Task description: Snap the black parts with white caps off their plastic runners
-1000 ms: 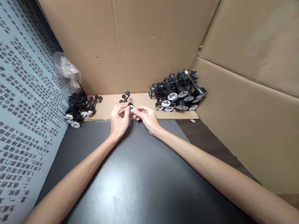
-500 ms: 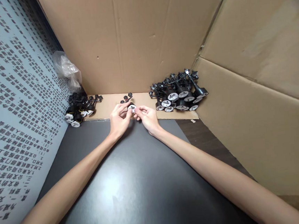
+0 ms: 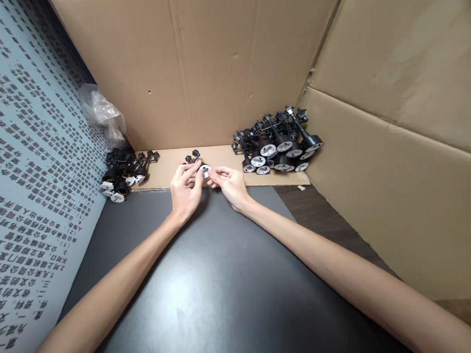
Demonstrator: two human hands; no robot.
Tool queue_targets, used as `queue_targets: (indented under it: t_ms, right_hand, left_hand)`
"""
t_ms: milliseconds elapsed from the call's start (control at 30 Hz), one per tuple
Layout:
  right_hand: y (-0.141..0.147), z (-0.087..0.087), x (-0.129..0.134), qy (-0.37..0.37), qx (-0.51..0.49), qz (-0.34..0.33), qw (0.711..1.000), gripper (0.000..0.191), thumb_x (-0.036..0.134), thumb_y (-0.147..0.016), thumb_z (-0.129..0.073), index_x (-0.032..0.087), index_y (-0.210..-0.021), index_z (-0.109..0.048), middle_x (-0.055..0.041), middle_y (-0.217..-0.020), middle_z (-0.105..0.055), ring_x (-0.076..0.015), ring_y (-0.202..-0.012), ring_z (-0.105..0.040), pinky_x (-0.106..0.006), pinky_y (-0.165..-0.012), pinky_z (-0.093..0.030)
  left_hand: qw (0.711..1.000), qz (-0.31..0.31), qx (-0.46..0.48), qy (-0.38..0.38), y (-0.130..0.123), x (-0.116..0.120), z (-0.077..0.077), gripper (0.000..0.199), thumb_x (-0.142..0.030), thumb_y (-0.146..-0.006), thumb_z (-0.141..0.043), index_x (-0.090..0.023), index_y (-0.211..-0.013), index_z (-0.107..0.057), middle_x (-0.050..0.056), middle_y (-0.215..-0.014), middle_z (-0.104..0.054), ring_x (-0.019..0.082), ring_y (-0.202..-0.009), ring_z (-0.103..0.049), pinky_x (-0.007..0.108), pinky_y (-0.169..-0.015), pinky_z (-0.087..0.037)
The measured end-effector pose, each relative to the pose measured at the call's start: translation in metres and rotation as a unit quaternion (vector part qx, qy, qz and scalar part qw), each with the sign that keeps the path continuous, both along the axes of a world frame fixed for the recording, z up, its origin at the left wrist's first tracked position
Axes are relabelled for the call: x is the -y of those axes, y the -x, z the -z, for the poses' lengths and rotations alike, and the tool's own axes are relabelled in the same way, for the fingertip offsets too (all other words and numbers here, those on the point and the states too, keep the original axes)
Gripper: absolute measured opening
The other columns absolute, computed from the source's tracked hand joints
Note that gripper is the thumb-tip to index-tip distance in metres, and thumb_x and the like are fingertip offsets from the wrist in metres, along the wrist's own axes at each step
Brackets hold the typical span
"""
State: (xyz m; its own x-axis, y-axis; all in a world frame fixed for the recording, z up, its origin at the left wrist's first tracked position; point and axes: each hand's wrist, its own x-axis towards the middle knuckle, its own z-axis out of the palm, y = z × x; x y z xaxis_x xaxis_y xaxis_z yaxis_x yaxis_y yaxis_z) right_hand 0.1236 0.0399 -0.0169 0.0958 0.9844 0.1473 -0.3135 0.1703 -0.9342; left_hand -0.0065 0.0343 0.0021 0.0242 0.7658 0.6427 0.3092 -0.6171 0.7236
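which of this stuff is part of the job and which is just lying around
Part of the job:
- black branched fitting with a white round base, pinched between the left hand and right hand
- matching fittings, piled left and right

Just lying around:
- plastic bag
- cardboard walls
- printed wall sheet
- dark tabletop

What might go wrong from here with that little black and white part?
The small black part is pinched between the left hand and right hand, so it might slip onto the dark tabletop. Its thin branched stem could bend. The loose heap of similar parts could get knocked.
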Motion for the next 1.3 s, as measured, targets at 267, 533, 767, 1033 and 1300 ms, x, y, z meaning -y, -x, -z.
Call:
queue_targets:
  t_ms: [267,533,767,1033,1300]
  right_hand:
    - [-0.0009,-0.0003,-0.001,0.008,-0.02,-0.006,1.0,0.052,0.06,-0.051,-0.084,0.017,-0.074,-0.066,-0.0028,-0.067,-0.067,-0.0141,-0.064,-0.062,-0.029,-0.067,-0.053]
    - [0.0001,-0.0001,-0.0003,-0.003,0.002,-0.031,1.0,0.05,0.061,-0.055,-0.082,0.017,-0.072,-0.066,-0.0037,-0.066,-0.067,-0.0157,-0.066,-0.063,-0.028,-0.063,-0.052]
    - [-0.0017,-0.0033,0.0016,0.008,0.004,-0.032,0.999,0.049,0.059,-0.051,-0.085,0.017,-0.069,-0.066,-0.0026,-0.064,-0.066,-0.0139,-0.061,-0.061,-0.027,-0.061,-0.05]
    - [-0.0013,-0.0046,0.0026,0.011,0.011,-0.048,0.999,0.049,0.059,-0.051,-0.084,0.017,-0.069,-0.066,-0.0025,-0.065,-0.067,-0.0144,-0.063,-0.063,-0.027,-0.062,-0.05]
    - [-0.002,-0.0035,0.0014,0.006,0.025,-0.039,0.999,0.049,0.058,-0.054,-0.083,0.016,-0.071,-0.067,-0.003,-0.064,-0.066,-0.0134,-0.06,-0.06,-0.027,-0.06,-0.047]
  left_hand:
    - [1.0,-0.014,-0.013,-0.024,0.0001,0.0002,-0.0013,0.028,-0.041,-0.089,-0.062,-0.021,-0.107,-0.072,0.007,-0.101,-0.063,0.012,-0.079,-0.066,0.027,-0.07,-0.061]
    - [1.0,-0.006,-0.006,0.006,0.0021,-0.0009,-0.0037,0.028,-0.042,-0.089,-0.062,-0.022,-0.106,-0.073,0.005,-0.098,-0.062,0.01,-0.075,-0.064,0.025,-0.068,-0.058]
    - [0.999,-0.026,-0.026,-0.02,0.0039,-0.0018,-0.0026,0.026,-0.04,-0.09,-0.062,-0.023,-0.105,-0.075,0.005,-0.093,-0.064,0.013,-0.076,-0.063,0.023,-0.062,-0.055]
    - [0.999,-0.032,-0.017,-0.005,0.0043,-0.0033,-0.0016,0.027,-0.039,-0.089,-0.063,-0.024,-0.108,-0.074,0.005,-0.096,-0.065,0.013,-0.081,-0.065,0.024,-0.067,-0.057]
    - [0.998,-0.045,-0.041,-0.022,0.0046,-0.0025,-0.0026,0.026,-0.037,-0.089,-0.063,-0.022,-0.107,-0.075,0.005,-0.092,-0.067,0.013,-0.077,-0.063,0.023,-0.062,-0.054]
